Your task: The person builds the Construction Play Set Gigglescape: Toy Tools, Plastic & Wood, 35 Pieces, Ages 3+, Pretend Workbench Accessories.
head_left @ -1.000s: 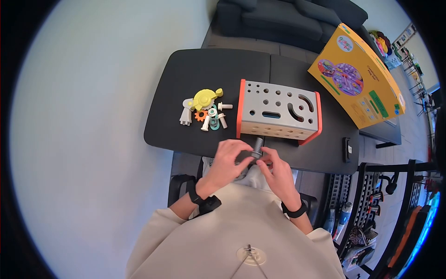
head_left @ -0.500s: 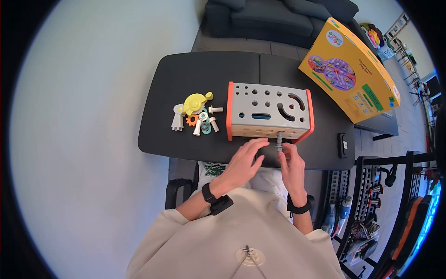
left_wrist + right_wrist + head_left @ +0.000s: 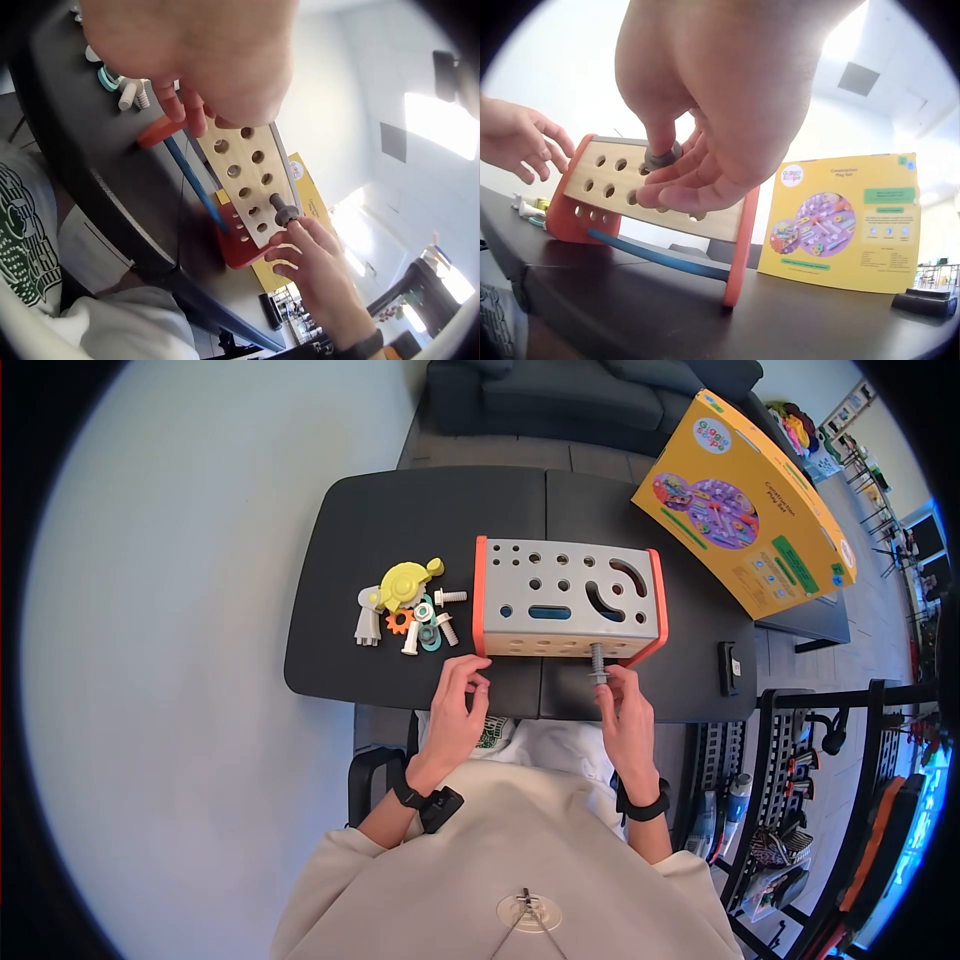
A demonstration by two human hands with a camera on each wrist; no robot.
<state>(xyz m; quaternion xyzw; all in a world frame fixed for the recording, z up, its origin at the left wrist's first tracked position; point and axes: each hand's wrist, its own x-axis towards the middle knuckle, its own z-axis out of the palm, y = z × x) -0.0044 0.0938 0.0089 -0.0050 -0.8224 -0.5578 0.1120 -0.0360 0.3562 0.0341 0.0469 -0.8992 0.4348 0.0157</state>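
Observation:
A grey bolt [image 3: 598,663] points at the holed wooden side of the toy workbench [image 3: 570,596]; its tip meets a hole in the upper row in the left wrist view [image 3: 277,201]. My right hand [image 3: 630,725] pinches the bolt's head [image 3: 662,156] between thumb and fingers. Near the bench's left red end panel [image 3: 480,595], my left hand [image 3: 453,722] has its fingers loosely bent and holds nothing. Whether its fingertips touch the panel I cannot tell. A blue bar [image 3: 660,257] runs low between the red ends.
Left of the bench lie a yellow toy piece [image 3: 404,586], a grey claw-like piece [image 3: 368,622], an orange gear [image 3: 399,621] and several white bolts and rings. A yellow box [image 3: 745,510] stands behind right; a small black object [image 3: 729,668] lies at the table's right.
The right hand has carried the bolt from between both hands to the bench's front side. The left hand has let go of it and moved left, toward the red end panel.

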